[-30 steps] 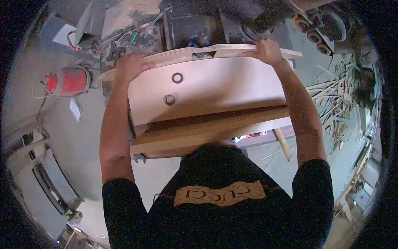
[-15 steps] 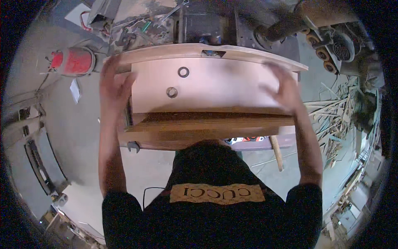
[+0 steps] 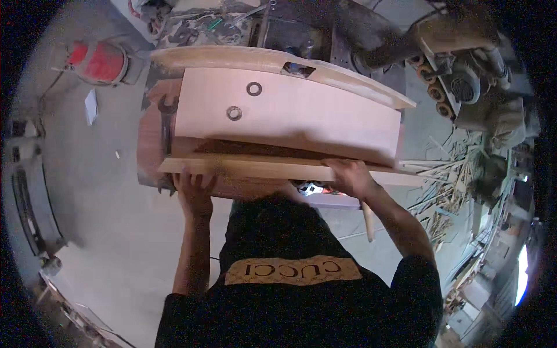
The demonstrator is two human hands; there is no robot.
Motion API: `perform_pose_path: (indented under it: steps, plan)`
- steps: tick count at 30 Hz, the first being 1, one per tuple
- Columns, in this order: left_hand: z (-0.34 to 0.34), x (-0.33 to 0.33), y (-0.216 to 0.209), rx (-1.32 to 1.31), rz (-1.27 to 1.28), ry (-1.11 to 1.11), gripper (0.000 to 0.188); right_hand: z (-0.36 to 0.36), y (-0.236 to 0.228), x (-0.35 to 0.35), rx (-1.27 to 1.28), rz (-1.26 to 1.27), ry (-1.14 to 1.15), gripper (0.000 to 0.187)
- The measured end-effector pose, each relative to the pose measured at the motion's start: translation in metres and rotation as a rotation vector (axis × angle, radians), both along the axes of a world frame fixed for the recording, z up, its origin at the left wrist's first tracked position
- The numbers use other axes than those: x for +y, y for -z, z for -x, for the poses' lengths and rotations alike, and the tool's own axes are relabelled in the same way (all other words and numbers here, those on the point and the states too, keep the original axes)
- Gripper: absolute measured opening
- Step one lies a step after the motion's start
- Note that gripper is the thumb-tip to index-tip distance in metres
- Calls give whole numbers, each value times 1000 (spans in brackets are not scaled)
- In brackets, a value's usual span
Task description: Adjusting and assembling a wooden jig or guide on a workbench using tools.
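A long wooden board [image 3: 249, 169] runs along the near side of a pale flat panel [image 3: 290, 119]. My right hand [image 3: 351, 177] is closed on this board, right of its middle, with the fingers over its upper edge. Toward the left end, my left hand [image 3: 195, 190] touches the board's near face with its fingers spread. Two ring-shaped washers lie on the panel: a dark washer [image 3: 248, 89] and a greyer washer [image 3: 228, 113]. Along the panel's far side stands a curved wooden board [image 3: 232, 58] with a rectangular cutout.
An open-ended wrench [image 3: 167, 124] lies left of the panel. A wooden handle [image 3: 369, 221] sticks out below the near board. Beyond is dark machinery [image 3: 296, 32], with a motor [image 3: 463, 90] at right. A red canister [image 3: 100, 61] and scattered wood strips [image 3: 447, 180] are on the floor.
Both hands have come from the panel's two ends down to the near board. My right hand has closed on it. The view has shifted and turned slightly.
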State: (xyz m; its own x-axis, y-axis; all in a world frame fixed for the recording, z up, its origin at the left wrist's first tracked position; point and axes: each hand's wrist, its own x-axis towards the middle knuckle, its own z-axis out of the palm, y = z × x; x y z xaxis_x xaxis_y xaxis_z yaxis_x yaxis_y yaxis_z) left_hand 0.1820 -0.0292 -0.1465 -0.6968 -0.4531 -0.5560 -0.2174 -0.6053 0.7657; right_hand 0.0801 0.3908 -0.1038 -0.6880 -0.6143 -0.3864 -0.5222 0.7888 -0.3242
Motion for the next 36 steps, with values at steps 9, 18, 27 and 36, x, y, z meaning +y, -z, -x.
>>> perform_pose_path:
  steps: [9, 18, 27, 36]
  plan:
    - [74, 152, 21, 44, -377, 134, 60, 25, -46, 150, 111, 131, 202, 55]
    - [123, 214, 35, 202, 1218, 999, 80, 48, -34, 263, -41, 11, 482, 58]
    - [142, 187, 107, 514, 1737, 1117, 81, 69, -24, 282, -40, -33, 465, 52]
    - [149, 192, 105, 486, 1698, 1104, 63, 87, -26, 286, 2, -92, 463, 55]
